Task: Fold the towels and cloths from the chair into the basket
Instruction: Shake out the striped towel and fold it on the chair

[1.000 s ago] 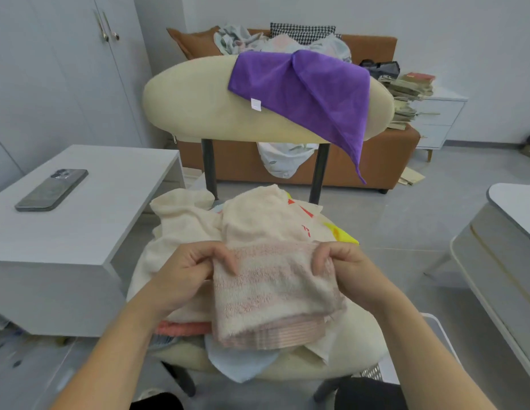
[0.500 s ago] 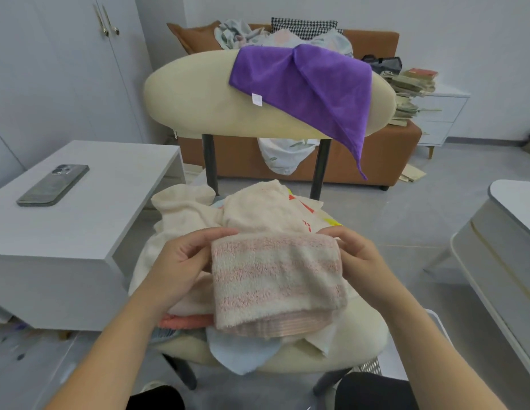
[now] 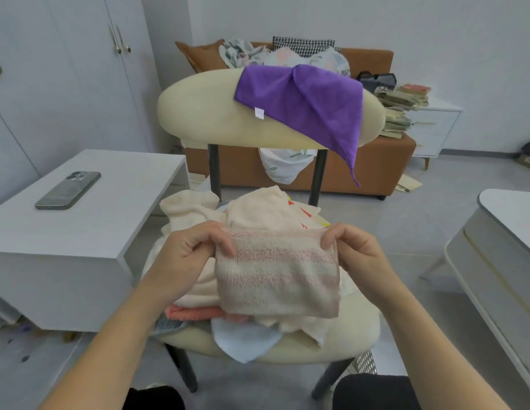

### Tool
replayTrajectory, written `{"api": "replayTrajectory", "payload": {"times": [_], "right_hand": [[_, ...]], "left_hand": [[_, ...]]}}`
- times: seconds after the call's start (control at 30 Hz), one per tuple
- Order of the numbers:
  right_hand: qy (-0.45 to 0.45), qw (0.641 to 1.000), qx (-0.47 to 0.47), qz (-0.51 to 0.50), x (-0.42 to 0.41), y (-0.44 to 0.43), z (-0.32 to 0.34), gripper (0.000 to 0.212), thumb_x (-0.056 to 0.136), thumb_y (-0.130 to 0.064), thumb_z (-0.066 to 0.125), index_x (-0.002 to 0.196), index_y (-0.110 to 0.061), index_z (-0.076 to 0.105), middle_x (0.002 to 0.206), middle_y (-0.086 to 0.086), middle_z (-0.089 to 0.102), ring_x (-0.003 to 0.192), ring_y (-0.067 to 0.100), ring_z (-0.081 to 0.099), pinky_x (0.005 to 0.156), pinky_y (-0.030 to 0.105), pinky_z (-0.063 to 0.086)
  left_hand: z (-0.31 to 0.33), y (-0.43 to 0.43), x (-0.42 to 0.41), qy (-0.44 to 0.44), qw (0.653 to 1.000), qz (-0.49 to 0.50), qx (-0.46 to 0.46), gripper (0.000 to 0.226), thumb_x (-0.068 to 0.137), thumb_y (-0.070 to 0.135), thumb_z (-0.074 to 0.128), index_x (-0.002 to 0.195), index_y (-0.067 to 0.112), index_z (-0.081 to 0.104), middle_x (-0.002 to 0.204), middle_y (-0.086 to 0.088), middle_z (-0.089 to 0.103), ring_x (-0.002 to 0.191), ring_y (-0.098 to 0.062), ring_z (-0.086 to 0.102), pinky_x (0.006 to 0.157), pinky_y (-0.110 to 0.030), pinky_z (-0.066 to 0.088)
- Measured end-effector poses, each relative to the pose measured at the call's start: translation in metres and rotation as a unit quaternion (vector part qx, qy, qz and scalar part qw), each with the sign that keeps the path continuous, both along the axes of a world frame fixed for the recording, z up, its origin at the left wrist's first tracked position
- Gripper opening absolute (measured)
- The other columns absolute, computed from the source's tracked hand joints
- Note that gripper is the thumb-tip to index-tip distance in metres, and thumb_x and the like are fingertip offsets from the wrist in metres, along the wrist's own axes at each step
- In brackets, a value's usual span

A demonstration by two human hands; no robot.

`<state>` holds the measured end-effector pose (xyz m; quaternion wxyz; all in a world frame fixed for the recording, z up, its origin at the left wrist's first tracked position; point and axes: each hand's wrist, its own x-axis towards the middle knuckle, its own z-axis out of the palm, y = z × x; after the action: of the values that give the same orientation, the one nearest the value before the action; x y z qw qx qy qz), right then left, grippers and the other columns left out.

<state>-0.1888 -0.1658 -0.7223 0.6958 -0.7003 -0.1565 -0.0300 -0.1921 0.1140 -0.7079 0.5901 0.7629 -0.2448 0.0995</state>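
Observation:
A folded cream towel with pink stripes [image 3: 277,276] hangs in front of me above the chair seat. My left hand [image 3: 190,255] pinches its upper left corner and my right hand [image 3: 355,253] pinches its upper right corner. Beneath it a pile of cloths [image 3: 198,214] in cream, pink and light blue covers the cream chair seat [image 3: 355,338]. A purple cloth [image 3: 311,105] is draped over the chair's backrest [image 3: 204,110]. A bit of white perforated basket [image 3: 365,362] shows under the seat at the lower right.
A white side table [image 3: 89,232] stands to the left with a phone [image 3: 68,190] on it. Another white table [image 3: 500,255] is at the right. Behind the chair is a brown sofa [image 3: 376,170] piled with laundry, and a stack of books [image 3: 402,110].
Both hands have lifted the striped towel up off the pile, and its folded edge now sits higher and straighter between my fingers.

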Motion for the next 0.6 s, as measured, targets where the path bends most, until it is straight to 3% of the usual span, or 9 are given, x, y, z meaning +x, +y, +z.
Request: {"api": "replayTrajectory", "payload": {"times": [0.1, 0.17, 0.27, 0.37, 0.47, 0.6], "right_hand": [[-0.121, 0.99, -0.062, -0.023, -0.017, -0.002, 0.025, 0.049, 0.091, 0.019, 0.04, 0.072, -0.019, 0.064, 0.074, -0.014, 0.058, 0.067, 0.008, 0.053, 0.065, 0.016, 0.042], [-0.187, 0.978, -0.08, -0.045, -0.03, -0.004, 0.046, 0.047, 0.09, 0.013, 0.043, 0.08, -0.027, 0.066, 0.081, -0.015, 0.062, 0.075, 0.01, 0.056, 0.07, 0.019, 0.043], [-0.209, 0.976, -0.029, -0.061, -0.046, -0.004, 0.074, 0.041, 0.094, 0.008, 0.047, 0.097, -0.028, 0.066, 0.086, -0.005, 0.067, 0.074, 0.013, 0.058, 0.065, 0.022, 0.046], [-0.158, 0.986, 0.007, -0.052, -0.053, -0.007, 0.095, 0.029, 0.095, 0.002, 0.051, 0.111, -0.019, 0.063, 0.083, 0.01, 0.066, 0.067, 0.022, 0.054, 0.059, 0.028, 0.044], [-0.027, 0.998, 0.054, -0.032, -0.056, -0.008, 0.106, 0.017, 0.081, -0.026, 0.066, 0.096, -0.023, 0.073, 0.093, 0.01, 0.068, 0.08, 0.026, 0.055, 0.066, 0.034, 0.042], [0.087, 0.988, 0.129, 0.004, -0.059, -0.005, 0.096, 0.011, 0.089, -0.018, 0.058, 0.092, -0.022, 0.067, 0.1, 0.011, 0.061, 0.081, 0.023, 0.053, 0.063, 0.032, 0.038]], "left_hand": [[0.029, 0.002, -0.016, -0.097, 0.995, 0.006, 0.037, 0.04, 0.082, -0.011, 0.043, 0.074, 0.017, 0.07, 0.091, 0.003, 0.067, 0.095, -0.016, 0.063, 0.087, -0.021, 0.045], [0.05, 0.003, -0.031, -0.139, 0.989, 0.014, 0.052, 0.039, 0.086, -0.008, 0.043, 0.089, 0.019, 0.07, 0.095, 0.007, 0.068, 0.096, -0.013, 0.063, 0.085, -0.018, 0.045], [0.077, 0.004, -0.05, -0.113, 0.992, 0.027, 0.038, 0.03, 0.093, 0.012, 0.052, 0.113, 0.033, 0.062, 0.096, 0.011, 0.069, 0.095, -0.006, 0.064, 0.083, -0.011, 0.045], [0.101, 0.001, -0.059, -0.034, 0.999, 0.006, -0.002, 0.019, 0.087, 0.021, 0.057, 0.104, 0.02, 0.066, 0.095, 0.008, 0.073, 0.091, -0.003, 0.067, 0.077, -0.011, 0.048], [0.109, -0.003, -0.059, 0.094, 0.995, 0.006, -0.041, 0.014, 0.091, 0.017, 0.055, 0.092, 0.014, 0.068, 0.084, 0.006, 0.073, 0.078, -0.004, 0.067, 0.066, -0.014, 0.05], [0.097, -0.015, -0.055, 0.247, 0.959, -0.048, -0.132, 0.014, 0.098, 0.016, 0.047, 0.096, 0.011, 0.06, 0.081, -0.001, 0.065, 0.07, -0.013, 0.059, 0.065, -0.028, 0.048]]}}
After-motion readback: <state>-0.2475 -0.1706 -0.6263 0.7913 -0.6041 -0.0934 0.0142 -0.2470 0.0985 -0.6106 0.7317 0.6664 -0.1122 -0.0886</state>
